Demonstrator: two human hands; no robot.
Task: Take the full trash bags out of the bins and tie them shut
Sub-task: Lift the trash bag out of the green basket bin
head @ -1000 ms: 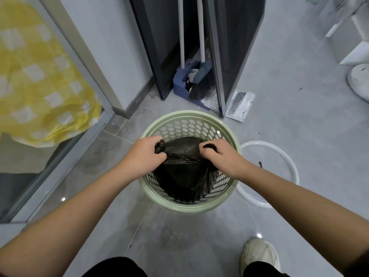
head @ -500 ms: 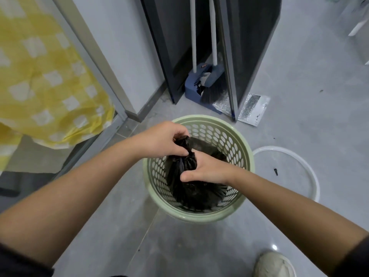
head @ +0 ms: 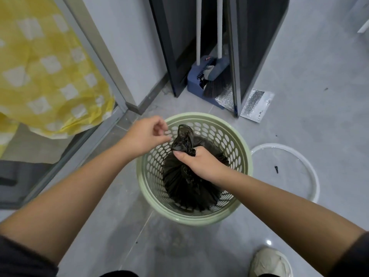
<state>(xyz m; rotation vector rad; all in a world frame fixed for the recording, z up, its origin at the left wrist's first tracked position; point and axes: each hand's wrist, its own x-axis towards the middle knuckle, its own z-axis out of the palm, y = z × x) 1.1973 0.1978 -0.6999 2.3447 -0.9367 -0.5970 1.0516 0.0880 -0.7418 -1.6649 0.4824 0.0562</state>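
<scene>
R hand (head: 199, 164) grips gathered neck of black trash bag (head: 187, 186) inside green bin (head: 242, 148); L hand (head: 144, 136) beside it, fingers loosely curled, holding nothing.

Take the bin (head: 191, 218) as your dial. Inside its rim the bag (head: 189, 188) fills the middle and your right hand (head: 201, 164) grips its neck, so room to reach in shows only from 12 to 3 o'clock. Your left hand (head: 145, 136) hovers over the rim at 10. Outside, bare floor lies from 6 to 8. A white ring (head: 279, 145) lies just beside the bin at 3. A broom (head: 214, 86) and dark panels (head: 259, 47) stand near at 12, a door frame (head: 99, 56) at 10.
</scene>
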